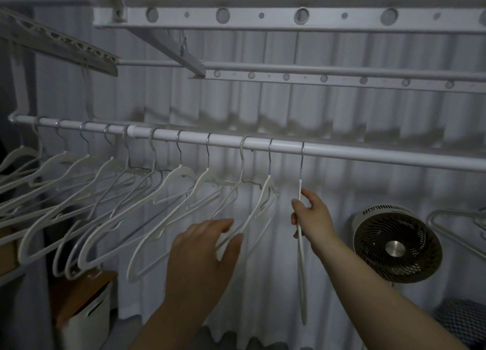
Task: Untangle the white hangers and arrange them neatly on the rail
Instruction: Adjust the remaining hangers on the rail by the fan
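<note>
Rightmost slim white plastic hanger [303,284] in pinch of right hand [314,218]; left hand [202,247] slack, straight-fingered, against neighbouring white hanger [264,205].

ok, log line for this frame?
right hand: holds rightmost hanger | left hand: touches next hanger | rail: hangers hooked
</note>
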Action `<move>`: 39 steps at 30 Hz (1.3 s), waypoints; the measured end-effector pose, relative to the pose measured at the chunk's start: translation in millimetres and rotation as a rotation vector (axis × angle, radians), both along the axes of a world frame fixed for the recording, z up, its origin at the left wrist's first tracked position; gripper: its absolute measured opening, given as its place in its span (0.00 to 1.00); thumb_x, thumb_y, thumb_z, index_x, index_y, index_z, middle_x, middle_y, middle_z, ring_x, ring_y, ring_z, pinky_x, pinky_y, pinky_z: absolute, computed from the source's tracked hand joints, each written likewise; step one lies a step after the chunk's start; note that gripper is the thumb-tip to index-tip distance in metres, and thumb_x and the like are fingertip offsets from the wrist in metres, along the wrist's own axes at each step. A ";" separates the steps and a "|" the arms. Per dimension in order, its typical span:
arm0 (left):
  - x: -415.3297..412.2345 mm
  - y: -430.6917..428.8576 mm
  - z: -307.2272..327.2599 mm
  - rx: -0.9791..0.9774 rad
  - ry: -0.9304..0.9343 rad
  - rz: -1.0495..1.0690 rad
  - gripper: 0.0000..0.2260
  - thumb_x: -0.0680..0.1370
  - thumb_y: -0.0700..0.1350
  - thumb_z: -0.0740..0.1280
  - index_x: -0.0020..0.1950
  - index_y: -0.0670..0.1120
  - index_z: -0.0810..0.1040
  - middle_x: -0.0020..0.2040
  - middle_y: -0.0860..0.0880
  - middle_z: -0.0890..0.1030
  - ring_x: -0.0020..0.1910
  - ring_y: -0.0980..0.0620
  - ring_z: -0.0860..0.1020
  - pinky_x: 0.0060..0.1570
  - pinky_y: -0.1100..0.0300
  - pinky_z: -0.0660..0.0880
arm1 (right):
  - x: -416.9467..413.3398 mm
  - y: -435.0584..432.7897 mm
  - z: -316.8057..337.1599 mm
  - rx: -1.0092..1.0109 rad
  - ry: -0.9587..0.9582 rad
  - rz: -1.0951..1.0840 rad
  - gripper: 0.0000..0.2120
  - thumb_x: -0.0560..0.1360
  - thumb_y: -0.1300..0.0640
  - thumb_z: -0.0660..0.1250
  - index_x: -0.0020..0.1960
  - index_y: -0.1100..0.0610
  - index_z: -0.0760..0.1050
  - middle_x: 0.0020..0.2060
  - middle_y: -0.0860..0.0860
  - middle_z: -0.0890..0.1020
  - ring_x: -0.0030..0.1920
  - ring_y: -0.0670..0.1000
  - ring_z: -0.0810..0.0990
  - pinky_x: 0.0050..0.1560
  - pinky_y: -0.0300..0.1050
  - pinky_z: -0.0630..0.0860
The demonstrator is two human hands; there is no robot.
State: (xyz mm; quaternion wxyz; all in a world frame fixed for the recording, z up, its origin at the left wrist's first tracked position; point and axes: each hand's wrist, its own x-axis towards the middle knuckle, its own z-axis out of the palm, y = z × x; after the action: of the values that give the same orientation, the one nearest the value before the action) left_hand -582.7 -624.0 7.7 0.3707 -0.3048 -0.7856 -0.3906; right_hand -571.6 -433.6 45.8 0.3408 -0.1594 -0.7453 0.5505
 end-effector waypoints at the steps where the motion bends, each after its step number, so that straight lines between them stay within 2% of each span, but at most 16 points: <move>1: 4.2 2.7 1.6 -0.038 -0.028 -0.025 0.20 0.70 0.58 0.59 0.49 0.47 0.81 0.41 0.52 0.84 0.39 0.52 0.82 0.44 0.58 0.71 | 0.7 0.3 0.4 0.000 -0.002 0.002 0.20 0.79 0.60 0.57 0.70 0.55 0.62 0.28 0.53 0.71 0.28 0.47 0.70 0.20 0.34 0.68; 2: 6.8 5.0 2.9 -0.050 -0.075 -0.049 0.20 0.71 0.59 0.60 0.53 0.48 0.80 0.45 0.53 0.83 0.42 0.52 0.82 0.45 0.59 0.72 | 1.3 0.3 0.7 -0.003 -0.003 0.003 0.20 0.79 0.60 0.57 0.70 0.55 0.62 0.28 0.53 0.71 0.28 0.47 0.70 0.19 0.33 0.68; 4: 8.0 9.7 -0.3 -0.065 -0.177 -0.058 0.21 0.74 0.58 0.61 0.65 0.52 0.70 0.58 0.56 0.77 0.53 0.55 0.77 0.54 0.64 0.69 | 2.3 0.2 1.2 -0.007 -0.005 0.005 0.20 0.79 0.60 0.57 0.70 0.55 0.62 0.28 0.53 0.71 0.28 0.48 0.70 0.20 0.34 0.69; 6: 5.1 12.7 -5.1 -0.126 -0.207 0.007 0.24 0.76 0.57 0.60 0.70 0.54 0.61 0.64 0.59 0.72 0.59 0.59 0.73 0.56 0.68 0.65 | 3.3 0.6 1.5 -0.012 -0.007 0.007 0.20 0.79 0.60 0.57 0.71 0.55 0.62 0.27 0.53 0.71 0.28 0.48 0.70 0.22 0.37 0.70; 8: -1.3 16.3 -10.9 -0.172 -0.260 0.034 0.23 0.77 0.56 0.58 0.71 0.54 0.59 0.62 0.58 0.73 0.58 0.59 0.74 0.55 0.68 0.67 | 4.4 1.3 1.6 -0.017 -0.006 0.009 0.20 0.79 0.60 0.57 0.71 0.55 0.62 0.27 0.53 0.71 0.29 0.47 0.70 0.25 0.39 0.70; 13: -6.5 25.4 -22.1 -0.334 -0.366 0.081 0.19 0.79 0.53 0.55 0.69 0.53 0.64 0.56 0.53 0.79 0.56 0.54 0.77 0.55 0.62 0.71 | 6.7 0.3 2.5 -0.023 0.004 0.011 0.20 0.79 0.61 0.57 0.70 0.55 0.63 0.27 0.53 0.71 0.29 0.48 0.69 0.26 0.41 0.70; 15: -5.4 27.1 -23.3 -0.374 -0.359 0.091 0.14 0.79 0.51 0.54 0.63 0.52 0.69 0.53 0.50 0.81 0.53 0.51 0.78 0.51 0.61 0.72 | 6.8 0.0 2.7 -0.020 0.003 0.007 0.20 0.79 0.60 0.57 0.70 0.55 0.63 0.27 0.53 0.71 0.28 0.48 0.69 0.24 0.39 0.70; 18: -4.6 27.1 -22.6 -0.397 -0.338 0.120 0.12 0.79 0.49 0.53 0.57 0.49 0.72 0.52 0.48 0.80 0.52 0.50 0.78 0.48 0.60 0.71 | 7.8 0.7 2.7 -0.031 0.012 0.005 0.20 0.79 0.60 0.57 0.70 0.55 0.63 0.27 0.53 0.71 0.28 0.48 0.69 0.26 0.41 0.70; 21: -4.7 24.2 -23.3 -0.374 -0.324 0.114 0.12 0.80 0.48 0.52 0.55 0.48 0.73 0.50 0.48 0.80 0.51 0.50 0.78 0.45 0.61 0.69 | 9.5 2.8 2.0 -0.033 0.017 -0.016 0.19 0.79 0.60 0.57 0.70 0.54 0.64 0.27 0.53 0.71 0.28 0.48 0.69 0.26 0.41 0.70; 25: -3.1 22.5 -24.5 -0.340 -0.316 0.083 0.07 0.79 0.48 0.53 0.45 0.50 0.68 0.38 0.51 0.76 0.50 0.50 0.78 0.39 0.63 0.63 | 11.5 5.7 1.2 -0.036 0.021 -0.027 0.20 0.79 0.61 0.57 0.70 0.55 0.63 0.27 0.53 0.71 0.28 0.48 0.69 0.23 0.39 0.70; 28: 0.3 21.8 -21.4 -0.347 -0.322 0.088 0.11 0.80 0.50 0.52 0.54 0.50 0.72 0.46 0.50 0.79 0.51 0.50 0.78 0.42 0.62 0.67 | 12.9 6.1 1.8 -0.033 0.022 -0.027 0.20 0.79 0.61 0.57 0.70 0.55 0.63 0.27 0.53 0.71 0.28 0.48 0.70 0.26 0.41 0.70; 32: 4.2 17.1 -15.8 -0.323 -0.337 0.085 0.17 0.79 0.56 0.51 0.67 0.57 0.66 0.58 0.53 0.78 0.58 0.54 0.76 0.53 0.63 0.70 | 15.2 6.3 3.8 -0.016 -0.015 -0.023 0.20 0.79 0.59 0.58 0.70 0.55 0.62 0.27 0.53 0.73 0.29 0.47 0.71 0.22 0.37 0.69; 35: 4.7 17.5 -13.8 -0.319 -0.313 0.087 0.17 0.80 0.55 0.50 0.68 0.58 0.63 0.59 0.55 0.78 0.59 0.56 0.75 0.53 0.65 0.69 | 15.6 6.8 4.6 0.004 -0.032 -0.032 0.21 0.78 0.59 0.58 0.70 0.56 0.63 0.27 0.53 0.73 0.29 0.48 0.71 0.18 0.32 0.67; 39: 6.0 25.3 -16.1 -0.315 -0.306 0.073 0.17 0.80 0.52 0.50 0.69 0.56 0.64 0.56 0.53 0.80 0.56 0.56 0.77 0.52 0.64 0.69 | 14.2 8.8 4.1 0.007 -0.030 -0.016 0.20 0.78 0.61 0.58 0.70 0.56 0.63 0.27 0.53 0.72 0.28 0.48 0.70 0.25 0.40 0.71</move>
State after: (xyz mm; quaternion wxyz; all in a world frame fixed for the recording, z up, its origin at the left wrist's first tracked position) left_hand -576.7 -598.7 -8.4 0.2088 -0.2675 -0.8945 -0.2911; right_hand -557.4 -424.8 49.8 0.3344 -0.1723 -0.7508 0.5430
